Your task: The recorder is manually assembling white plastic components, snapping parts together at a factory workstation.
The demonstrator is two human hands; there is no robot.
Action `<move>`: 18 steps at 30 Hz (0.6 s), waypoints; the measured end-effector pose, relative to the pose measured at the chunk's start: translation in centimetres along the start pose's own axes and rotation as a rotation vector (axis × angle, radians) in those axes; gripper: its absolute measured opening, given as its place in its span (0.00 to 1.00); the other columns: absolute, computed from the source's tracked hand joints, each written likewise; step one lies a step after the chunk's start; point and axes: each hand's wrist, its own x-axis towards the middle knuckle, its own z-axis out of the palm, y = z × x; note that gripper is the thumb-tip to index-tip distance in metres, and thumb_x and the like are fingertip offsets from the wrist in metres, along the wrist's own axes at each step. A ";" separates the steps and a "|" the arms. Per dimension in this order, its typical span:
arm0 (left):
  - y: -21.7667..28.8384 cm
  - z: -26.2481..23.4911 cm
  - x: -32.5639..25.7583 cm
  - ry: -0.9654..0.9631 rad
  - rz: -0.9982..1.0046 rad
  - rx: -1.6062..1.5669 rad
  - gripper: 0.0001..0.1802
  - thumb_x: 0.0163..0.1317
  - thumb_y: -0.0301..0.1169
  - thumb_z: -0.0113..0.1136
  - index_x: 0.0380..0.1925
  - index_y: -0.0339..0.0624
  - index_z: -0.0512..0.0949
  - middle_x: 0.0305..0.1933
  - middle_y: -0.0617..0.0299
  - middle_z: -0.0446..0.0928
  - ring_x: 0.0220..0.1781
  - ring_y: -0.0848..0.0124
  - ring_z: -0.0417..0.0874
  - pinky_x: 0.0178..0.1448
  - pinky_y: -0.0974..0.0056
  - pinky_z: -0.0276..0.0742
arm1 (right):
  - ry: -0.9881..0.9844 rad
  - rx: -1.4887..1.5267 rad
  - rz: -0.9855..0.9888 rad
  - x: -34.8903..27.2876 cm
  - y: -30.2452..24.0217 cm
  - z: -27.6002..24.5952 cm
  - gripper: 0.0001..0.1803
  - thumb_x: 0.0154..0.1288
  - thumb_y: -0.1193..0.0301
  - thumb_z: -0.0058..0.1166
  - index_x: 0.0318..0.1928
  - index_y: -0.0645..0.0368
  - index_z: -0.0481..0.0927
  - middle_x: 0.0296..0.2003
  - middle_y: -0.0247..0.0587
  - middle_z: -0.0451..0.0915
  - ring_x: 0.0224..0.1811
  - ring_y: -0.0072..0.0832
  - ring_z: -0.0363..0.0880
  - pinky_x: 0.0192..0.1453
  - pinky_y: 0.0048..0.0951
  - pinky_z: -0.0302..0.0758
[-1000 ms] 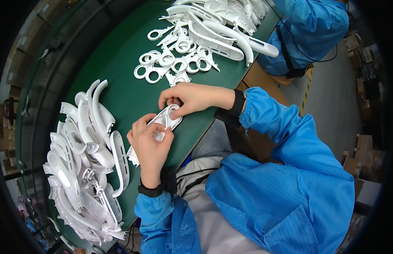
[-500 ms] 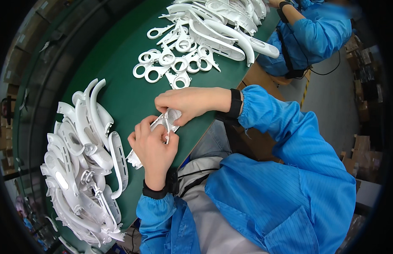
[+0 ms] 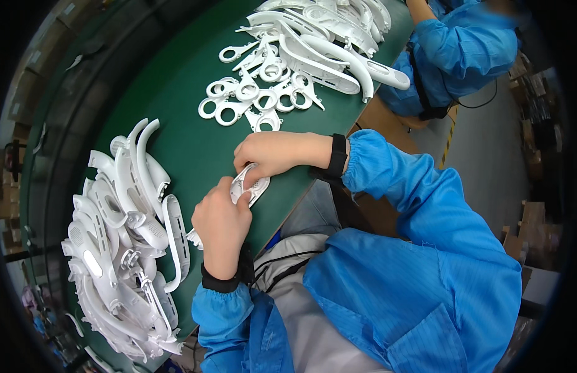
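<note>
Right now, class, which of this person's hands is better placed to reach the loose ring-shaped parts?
Probably the right: the right hand lies closer to the white ring-shaped parts. The left hand sits farther from them, nearer the left pile of curved parts. Both, however, are on the perforated part.

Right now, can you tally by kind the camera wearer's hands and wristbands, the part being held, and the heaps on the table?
Hands (left hand, right hand): 2
Wristbands: 2
Held part: 1
Curved-part heaps (left heap, far heap): 2
Ring-part heap: 1
Total: 8
</note>
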 end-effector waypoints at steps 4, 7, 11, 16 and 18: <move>0.5 0.2 -0.7 -0.007 -0.007 0.018 0.16 0.51 0.36 0.66 0.39 0.43 0.78 0.29 0.49 0.81 0.34 0.50 0.82 0.36 0.52 0.75 | -0.018 -0.162 -0.054 0.0 -1.0 -1.2 0.14 0.52 0.62 0.63 0.28 0.61 0.82 0.26 0.40 0.77 0.31 0.38 0.79 0.33 0.38 0.73; 0.3 0.5 -0.8 0.024 0.024 0.015 0.15 0.51 0.35 0.66 0.38 0.43 0.78 0.29 0.50 0.81 0.33 0.51 0.82 0.35 0.53 0.75 | -0.021 -0.174 -0.088 0.1 -1.1 -1.3 0.14 0.50 0.61 0.64 0.26 0.60 0.81 0.24 0.38 0.76 0.28 0.37 0.78 0.29 0.38 0.70; -0.2 0.4 -0.9 0.019 0.064 -0.013 0.15 0.51 0.33 0.66 0.39 0.42 0.78 0.31 0.50 0.81 0.33 0.51 0.82 0.36 0.54 0.75 | -0.059 -0.150 -0.046 0.0 -1.2 -1.3 0.15 0.50 0.60 0.65 0.26 0.60 0.81 0.22 0.39 0.75 0.26 0.37 0.76 0.28 0.38 0.68; -0.5 -2.8 -0.6 0.574 0.405 -0.225 0.14 0.52 0.29 0.64 0.39 0.37 0.77 0.28 0.51 0.77 0.29 0.53 0.79 0.35 0.58 0.72 | 0.011 -0.013 0.028 -2.0 -2.8 -3.1 0.15 0.53 0.59 0.65 0.26 0.59 0.79 0.16 0.39 0.70 0.18 0.34 0.69 0.24 0.34 0.63; -1.6 -2.7 -2.0 0.775 0.480 -0.481 0.07 0.49 0.23 0.61 0.30 0.35 0.76 0.25 0.55 0.74 0.21 0.56 0.71 0.28 0.60 0.65 | 0.129 0.057 0.047 -4.2 -2.3 -4.5 0.15 0.57 0.60 0.64 0.27 0.60 0.80 0.16 0.39 0.71 0.18 0.27 0.70 0.25 0.29 0.64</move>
